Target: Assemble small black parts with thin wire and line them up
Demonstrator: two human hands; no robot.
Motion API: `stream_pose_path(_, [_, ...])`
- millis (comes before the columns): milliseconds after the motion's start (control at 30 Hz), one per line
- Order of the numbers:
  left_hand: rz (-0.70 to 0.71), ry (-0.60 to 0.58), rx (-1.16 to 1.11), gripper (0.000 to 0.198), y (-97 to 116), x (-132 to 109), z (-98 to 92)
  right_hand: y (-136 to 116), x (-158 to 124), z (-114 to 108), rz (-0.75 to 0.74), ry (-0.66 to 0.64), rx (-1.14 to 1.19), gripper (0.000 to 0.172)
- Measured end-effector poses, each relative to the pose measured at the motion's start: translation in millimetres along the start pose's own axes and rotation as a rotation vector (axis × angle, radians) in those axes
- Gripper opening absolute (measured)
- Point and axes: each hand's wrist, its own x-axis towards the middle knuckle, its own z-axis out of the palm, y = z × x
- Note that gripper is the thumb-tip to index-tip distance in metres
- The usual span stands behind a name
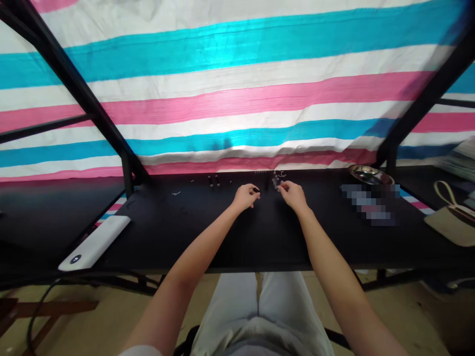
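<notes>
Near the far edge of the black tabletop (237, 237), a small dark part (256, 190) is pinched by the left hand (245, 197) and a pale wiry piece (276, 182) by the right hand (293, 194), so either could be dropped if a pinch slackened.

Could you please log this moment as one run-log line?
left hand: pinching small dark part | right hand: holding small pale piece | surface: black table

We count two hands (247, 197), one black table (230, 237), one white power bank (97, 242), one metal bowl (369, 174).
</notes>
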Motion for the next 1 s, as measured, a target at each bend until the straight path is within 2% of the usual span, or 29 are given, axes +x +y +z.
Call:
stream_pose_path(167, [-0.059,-0.039,0.231,0.017,12,25,21.7,-3,-2,8,0.009,-0.018,-0.041,0.017])
stream_pose_path(333, [-0.089,0.065,0.468,0.019,13,38,37.8,-4,-1,13,0.033,-0.027,-0.081,0.018])
stream_pose_path(433, [-0.109,0.077,0.563,0.019,11,41,42.6,-2,-1,16,0.054,-0.074,-0.095,0.016])
stream_pose_path(700, [-0.119,0.076,0.61,0.022,7,41,48.6,-2,0,18,0.116,-0.142,-0.176,0.019])
stream_pose_path(1000, [-0.178,0.007,0.598,0.027,19,41,45.7,-1,1,19,0.133,-0.177,-0.191,0.022])
